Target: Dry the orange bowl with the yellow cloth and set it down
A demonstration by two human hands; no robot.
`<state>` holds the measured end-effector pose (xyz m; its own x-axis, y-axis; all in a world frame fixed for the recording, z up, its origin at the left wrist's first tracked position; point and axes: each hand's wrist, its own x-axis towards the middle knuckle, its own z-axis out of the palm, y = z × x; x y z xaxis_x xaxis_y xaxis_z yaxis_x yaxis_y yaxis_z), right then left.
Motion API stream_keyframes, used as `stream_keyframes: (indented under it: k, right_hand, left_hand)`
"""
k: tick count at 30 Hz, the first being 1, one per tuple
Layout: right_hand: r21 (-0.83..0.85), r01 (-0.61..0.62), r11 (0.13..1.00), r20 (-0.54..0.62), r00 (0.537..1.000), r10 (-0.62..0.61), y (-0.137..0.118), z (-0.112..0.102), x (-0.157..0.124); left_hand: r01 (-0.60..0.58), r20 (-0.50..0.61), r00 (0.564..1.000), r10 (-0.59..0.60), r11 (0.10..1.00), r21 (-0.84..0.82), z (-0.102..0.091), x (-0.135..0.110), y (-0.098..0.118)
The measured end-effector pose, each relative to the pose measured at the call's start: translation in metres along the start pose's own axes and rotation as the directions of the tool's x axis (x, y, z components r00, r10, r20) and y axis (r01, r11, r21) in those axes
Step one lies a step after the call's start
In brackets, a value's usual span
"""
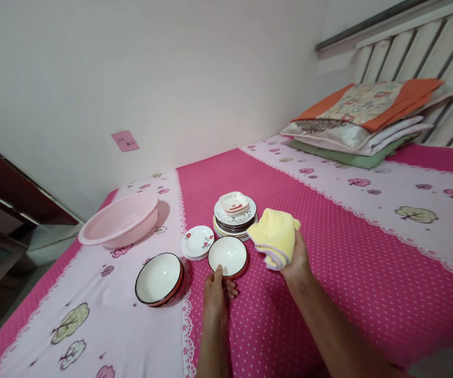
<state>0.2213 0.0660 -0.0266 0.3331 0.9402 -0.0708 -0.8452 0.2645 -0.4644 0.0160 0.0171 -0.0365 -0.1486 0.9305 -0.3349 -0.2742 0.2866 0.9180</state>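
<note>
My left hand [216, 289] grips the near rim of a small white bowl with a red outside [228, 255], thumb over the rim, fingers curled beneath. The bowl rests on the pink dotted bedsheet. My right hand [297, 257] is closed on a folded yellow cloth [275, 234], held just right of the bowl. Behind the bowl stands a stack of plates [234, 219] topped by a small square dish [234, 203]. A small flowered saucer stack [197, 242] lies left of it.
A larger white bowl stack with red outside [159, 278] sits at the left. A pink plastic basin [119, 219] lies further back left. Folded bedding and pillows [362, 118] are piled at the far right by a slatted headboard. A dark wooden piece of furniture stands at the left edge.
</note>
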Motion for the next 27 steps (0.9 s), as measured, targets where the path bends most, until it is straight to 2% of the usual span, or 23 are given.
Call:
stream_keyframes:
  k: [8, 13, 19, 27]
  right_hand:
    - [-0.13, -0.042, 0.991, -0.131, 0.991, 0.025, -0.008, 0.004, -0.004]
    - [-0.192, -0.034, 0.981, -0.208, 0.978, -0.007, 0.005, -0.014, 0.006]
    - [-0.308, -0.049, 0.95, -0.341, 0.938, -0.062, 0.029, -0.039, 0.014]
    - [-0.475, -0.123, 0.872, -0.392, 0.916, -0.084, 0.026, -0.035, 0.011]
  left_hand:
    - [-0.042, 0.005, 0.999, 0.043, 0.993, -0.109, 0.006, 0.008, -0.006]
    - [-0.035, -0.003, 0.999, 0.035, 0.988, -0.149, 0.006, 0.008, -0.009]
    - [-0.004, -0.035, 0.999, -0.003, 0.978, -0.208, 0.0, 0.007, -0.01]
    - [0.051, 0.002, 0.999, -0.053, 0.963, -0.263, -0.009, -0.006, -0.001]
